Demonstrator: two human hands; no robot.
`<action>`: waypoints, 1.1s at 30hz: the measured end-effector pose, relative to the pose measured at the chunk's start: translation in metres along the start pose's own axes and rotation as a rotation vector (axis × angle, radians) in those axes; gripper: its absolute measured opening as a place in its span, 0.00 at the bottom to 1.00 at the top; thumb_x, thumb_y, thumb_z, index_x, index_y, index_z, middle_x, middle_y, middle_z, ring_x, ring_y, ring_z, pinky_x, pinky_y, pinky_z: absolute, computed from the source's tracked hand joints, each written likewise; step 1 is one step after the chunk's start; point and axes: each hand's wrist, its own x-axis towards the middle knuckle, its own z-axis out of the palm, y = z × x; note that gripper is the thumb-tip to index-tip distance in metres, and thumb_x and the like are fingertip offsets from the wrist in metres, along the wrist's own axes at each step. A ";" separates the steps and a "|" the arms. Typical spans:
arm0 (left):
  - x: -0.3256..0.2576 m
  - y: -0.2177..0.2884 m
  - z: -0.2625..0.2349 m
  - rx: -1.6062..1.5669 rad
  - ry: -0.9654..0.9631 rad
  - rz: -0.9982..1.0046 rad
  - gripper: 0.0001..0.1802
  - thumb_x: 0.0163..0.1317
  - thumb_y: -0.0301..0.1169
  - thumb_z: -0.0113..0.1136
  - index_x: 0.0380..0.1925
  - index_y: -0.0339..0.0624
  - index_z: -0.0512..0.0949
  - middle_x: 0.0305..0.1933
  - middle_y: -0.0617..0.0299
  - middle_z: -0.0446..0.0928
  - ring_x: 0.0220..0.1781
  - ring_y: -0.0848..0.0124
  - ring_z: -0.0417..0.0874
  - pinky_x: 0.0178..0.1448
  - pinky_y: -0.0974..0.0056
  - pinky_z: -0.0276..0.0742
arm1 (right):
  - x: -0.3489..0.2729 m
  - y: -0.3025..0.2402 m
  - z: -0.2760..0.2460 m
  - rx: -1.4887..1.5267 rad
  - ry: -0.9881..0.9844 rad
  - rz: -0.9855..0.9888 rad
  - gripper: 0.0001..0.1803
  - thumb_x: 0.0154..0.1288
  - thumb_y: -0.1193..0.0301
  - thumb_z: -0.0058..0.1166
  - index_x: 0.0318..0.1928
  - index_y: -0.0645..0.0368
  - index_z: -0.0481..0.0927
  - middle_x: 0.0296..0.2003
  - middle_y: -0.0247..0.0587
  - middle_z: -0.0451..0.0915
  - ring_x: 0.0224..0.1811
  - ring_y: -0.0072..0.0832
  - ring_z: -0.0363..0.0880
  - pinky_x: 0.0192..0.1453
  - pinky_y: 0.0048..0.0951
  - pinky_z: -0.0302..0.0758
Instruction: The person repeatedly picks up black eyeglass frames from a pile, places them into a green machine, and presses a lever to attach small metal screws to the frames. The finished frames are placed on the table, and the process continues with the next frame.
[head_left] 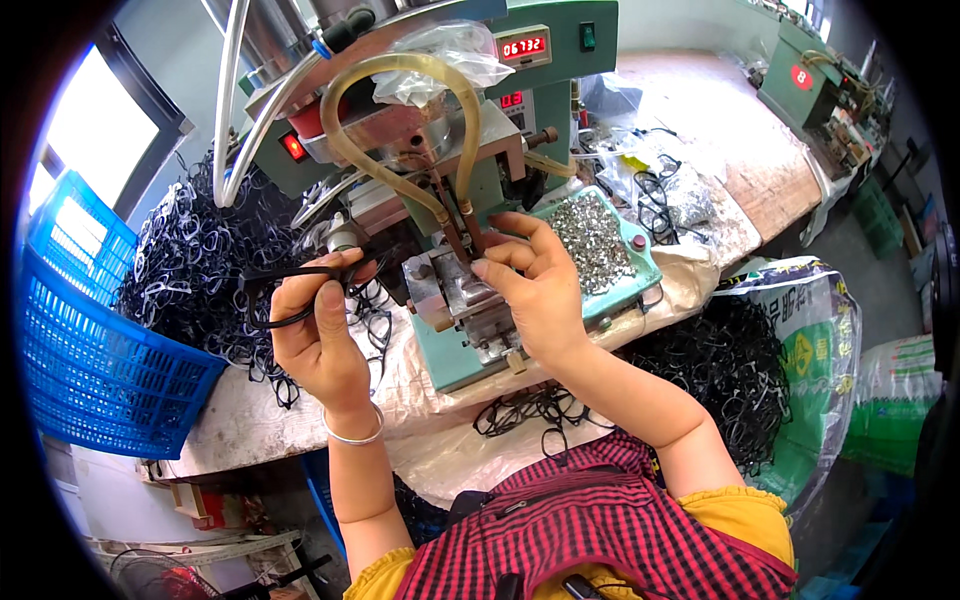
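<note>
My left hand (325,335) grips a black eyeglass frame (262,302) between thumb and fingers, left of the bench machine. A silver bangle circles that wrist. My right hand (535,285) is at the machine's metal fixture (470,292), its thumb and index finger pinched just beside the upright copper-coloured electrodes (455,235). Whatever lies between those fingertips is too small to make out. Close by the right hand, a green tray (640,262) holds many small shiny metal parts (590,240).
Black eyeglass frames (190,260) are heaped at the left beside a blue plastic basket (120,350). More frames fill a printed woven sack (815,370) at the right. A looped yellowish hose (400,62) hangs over the fixture. Loose frames (540,408) lie at the bench's front edge.
</note>
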 end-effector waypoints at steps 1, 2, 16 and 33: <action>-0.002 -0.001 0.000 0.024 -0.002 0.013 0.07 0.76 0.27 0.53 0.48 0.33 0.73 0.49 0.43 0.81 0.48 0.59 0.86 0.52 0.55 0.88 | 0.000 0.001 -0.001 -0.055 -0.008 -0.035 0.27 0.61 0.79 0.63 0.60 0.68 0.70 0.36 0.37 0.87 0.48 0.22 0.80 0.59 0.26 0.71; -0.001 -0.002 0.000 0.003 -0.008 0.017 0.07 0.76 0.27 0.53 0.48 0.33 0.73 0.49 0.43 0.81 0.49 0.59 0.86 0.52 0.55 0.88 | 0.002 0.001 -0.002 -0.109 -0.018 -0.069 0.27 0.61 0.79 0.63 0.60 0.68 0.70 0.36 0.37 0.87 0.50 0.23 0.80 0.60 0.26 0.71; -0.021 0.008 0.006 -0.051 -0.152 -0.026 0.04 0.72 0.19 0.52 0.44 0.30 0.74 0.49 0.42 0.81 0.52 0.55 0.85 0.58 0.53 0.84 | -0.008 -0.035 -0.009 0.083 -0.142 0.168 0.29 0.64 0.82 0.57 0.66 0.67 0.69 0.53 0.51 0.81 0.55 0.30 0.80 0.60 0.29 0.77; -0.055 -0.002 0.025 0.386 -0.607 0.247 0.13 0.55 0.29 0.72 0.42 0.47 0.87 0.48 0.63 0.87 0.42 0.62 0.84 0.60 0.49 0.79 | 0.037 0.029 -0.131 -1.629 -0.199 -0.664 0.10 0.60 0.67 0.63 0.43 0.52 0.86 0.59 0.51 0.77 0.68 0.49 0.72 0.58 0.46 0.77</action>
